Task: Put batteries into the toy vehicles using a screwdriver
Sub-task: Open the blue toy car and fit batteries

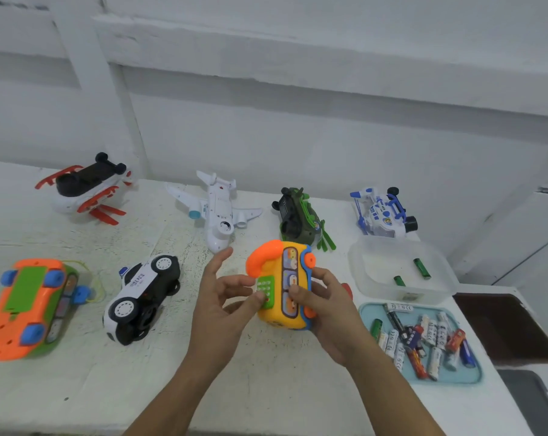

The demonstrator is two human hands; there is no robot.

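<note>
A yellow toy phone bus (285, 284) with an orange handset and a green keypad is held above the table's middle. My right hand (326, 313) grips its right side, thumb on the front. My left hand (225, 294) has its fingers spread, and its thumb touches the green keypad. A red thing, perhaps the screwdriver handle (347, 289), peeks out behind my right hand. Loose batteries fill a light blue tray (473, 377) at the right. Two green batteries lie in a clear tub (360, 262) behind it.
Toys lie on the white table (266, 388): an orange-green phone bus (27, 309), a police car (142, 297), a red-white helicopter (84, 190), a white plane (217, 212), a green helicopter (301, 218), a blue-white helicopter (382, 212). A wall runs behind.
</note>
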